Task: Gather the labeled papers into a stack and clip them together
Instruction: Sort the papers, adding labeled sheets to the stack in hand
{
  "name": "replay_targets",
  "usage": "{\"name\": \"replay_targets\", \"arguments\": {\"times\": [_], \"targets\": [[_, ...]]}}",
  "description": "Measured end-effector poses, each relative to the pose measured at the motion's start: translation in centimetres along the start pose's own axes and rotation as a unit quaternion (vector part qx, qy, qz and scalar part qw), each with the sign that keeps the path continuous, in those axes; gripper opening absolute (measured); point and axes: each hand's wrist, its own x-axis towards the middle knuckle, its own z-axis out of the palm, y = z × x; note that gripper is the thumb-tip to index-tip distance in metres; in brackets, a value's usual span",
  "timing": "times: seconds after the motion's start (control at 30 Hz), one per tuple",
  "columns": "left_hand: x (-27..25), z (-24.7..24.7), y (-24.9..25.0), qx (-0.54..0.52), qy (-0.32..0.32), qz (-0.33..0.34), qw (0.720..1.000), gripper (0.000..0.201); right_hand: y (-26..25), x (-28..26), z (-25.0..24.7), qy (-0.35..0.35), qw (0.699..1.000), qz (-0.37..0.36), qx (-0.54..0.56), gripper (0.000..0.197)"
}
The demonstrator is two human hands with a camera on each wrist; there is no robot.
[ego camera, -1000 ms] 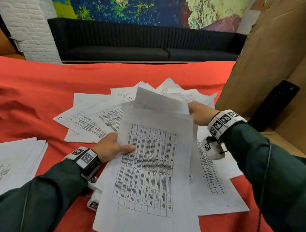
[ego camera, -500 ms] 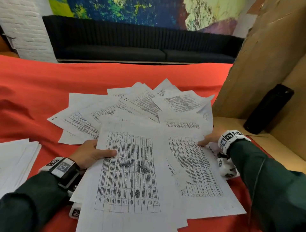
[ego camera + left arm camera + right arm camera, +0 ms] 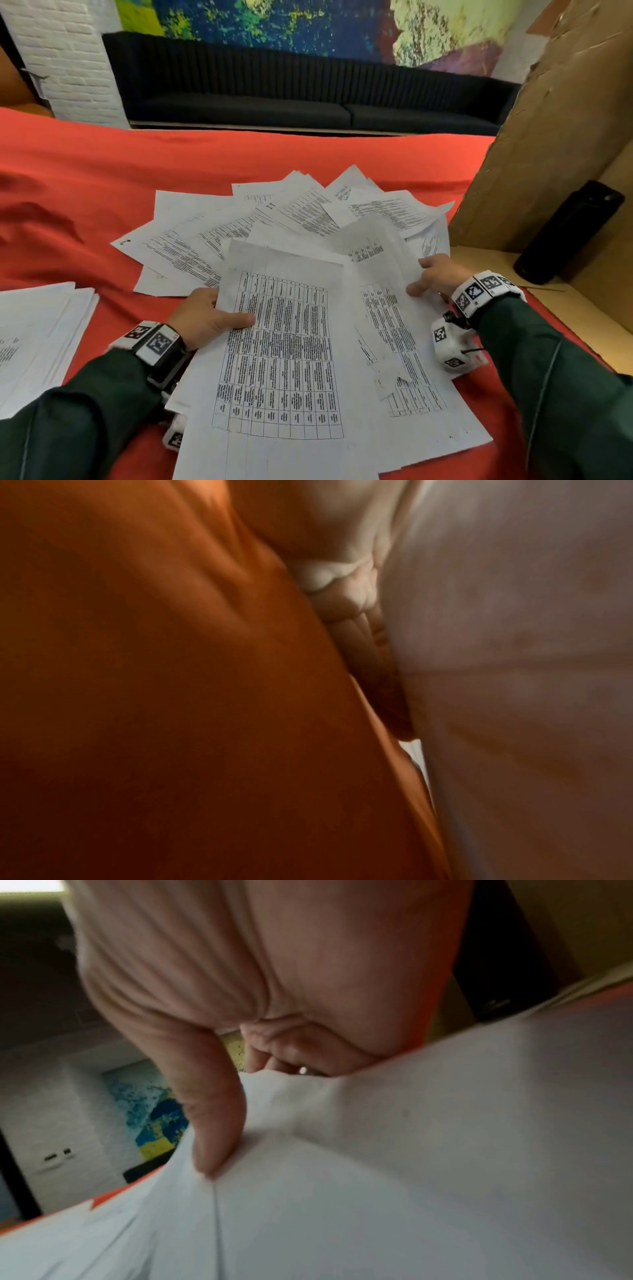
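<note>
White printed papers (image 3: 239, 226) lie fanned and overlapping beyond both hands. A table-printed top sheet (image 3: 284, 359) lies between the hands, over a second sheet (image 3: 404, 342) nearer the right hand.

the worktop cloth (image 3: 85, 178) is showing bright orange-red, the papers (image 3: 284, 342) are looking white with black gridded tables of print. sleeves (image 3: 565, 383) are reading dark green, wrist bands (image 3: 483, 287) white with black square codes. black bottle (image 3: 568, 233) is sitting against brown cardboard (image 3: 555, 137).
</note>
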Motion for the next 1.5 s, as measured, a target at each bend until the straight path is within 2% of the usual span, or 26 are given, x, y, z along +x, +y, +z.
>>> {"name": "replay_targets", "arguments": {"times": [0.07,0.13,0.17,0.27,0.3,0.37,0.47,0.5,0.57,0.67,0.7,0.73,0.8,0.83,0.87,0.93,0.97,1.0,1.07,1.2,1.27,1.37,1.43,1.5], "targets": [[-0.1,0.3,0.1,0.014,0.009,0.004,1.0,0.041,0.1,-0.5,0.0,-0.023,0.996,-0.042,0.08,0.033],[-0.3,0.3,0.0,0.012,0.015,0.008,1.0,0.033,0.1,-1.0,0.0,-0.041,0.979,-0.091,0.179,0.037],[-0.5,0.3,0.1,0.003,0.016,0.013,1.0,0.04,0.1,-1.4,0.1,-0.052,0.967,-0.111,0.224,0.04],[-0.5,-0.1,-0.2,-0.064,0.0,0.027,0.998,0.096,-0.2,-2.7,0.5,-0.121,0.917,-0.162,0.344,0.061],[-0.5,-0.2,-0.3,-0.096,-0.004,0.035,0.995,0.108,-0.4,-3.1,0.8,-0.155,0.901,-0.173,0.366,0.07],[-0.7,-0.1,-0.4,-0.149,-0.022,0.048,0.988,0.114,-1.1,-4.1,1.7,-0.194,0.883,-0.199,0.379,0.065],[-1.1,1.3,0.0,-0.18,-0.038,0.055,0.981,0.11,-2.9,-6.1,4.3,-0.18,0.873,-0.218,0.398,0.043],[-1.2,1.9,0.1,-0.176,-0.039,0.052,0.982,0.108,-3.5,-6.7,5.2,-0.161,0.873,-0.222,0.403,0.036],[-1.4,3.1,0.9,-0.156,-0.001,0.036,0.987,0.096,-4.7,-7.6,6.5,-0.109,0.869,-0.204,0.438,0.023],[-1.3,3.6,3.0,-0.173,0.104,0.043,0.979,0.038,-6.0,-8.6,7.0,-0.078,0.834,-0.182,0.515,0.055],[-1.5,3.4,4.3,-0.174,0.133,0.053,0.974,0.03,-6.6,-8.8,6.8,-0.056,0.835,-0.202,0.509,0.059],[-1.9,3.3,5.8,-0.172,0.158,0.074,0.97,0.025,-7.2,-9.1,6.5,-0.027,0.849,-0.242,0.47,0.054],[-2.8,2.7,9.2,-0.144,0.219,0.156,0.952,0.017,-8.7,-10.0,5.5,0.075,0.875,-0.334,0.342,0.03],[-3.5,2.4,11.1,-0.096,0.241,0.21,0.943,0.014,-9.6,-10.6,4.9,0.14,0.87,-0.37,0.295,0.026],[-4.4,2.0,13.2,-0.021,0.245,0.269,0.931,0.016,-10.6,-11.2,4.1,0.206,0.851,-0.397,0.274,0.027],[-6.0,1.5,16.4,0.156,0.23,0.356,0.892,0.034,-12.2,-12.7,2.6,0.306,0.784,-0.451,0.298,0.031],[-6.4,1.1,17.4,0.215,0.225,0.378,0.872,0.041,-12.8,-13.3,2.1,0.331,0.751,-0.475,0.318,0.032],[-6.6,0.7,17.9,0.228,0.223,0.387,0.865,0.044,-13.3,-13.9,1.7,0.335,0.733,-0.492,0.329,0.031],[-6.3,0.0,18.1,0.177,0.236,0.385,0.874,0.041,-13.4,-14.0,1.7,0.328,0.736,-0.491,0.331,0.03],[-4.9,0.4,16.0,0.089,0.221,0.339,0.91,0.031,-12.5,-13.4,2.8,0.315,0.76,-0.454,0.344,0.041],[-4.3,0.7,15.2,0.053,0.211,0.326,0.92,0.038,-12.3,-13.1,3.3,0.299,0.774,-0.443,0.341,0.035],[-3.9,0.8,15.2,0.007,0.212,0.352,0.912,0.047,-12.2,-12.2,3.3,0.293,0.785,-0.425,0.341,0.027],[-3.7,1.0,15.1,-0.025,0.215,0.357,0.908,0.042,-12.3,-11.7,3.6,0.266,0.802,-0.406,0.347,0.026],[-3.1,1.3,14.3,-0.054,0.223,0.327,0.917,0.035,-12.3,-10.9,4.2,0.222,0.819,-0.367,0.381,0.021]]}}
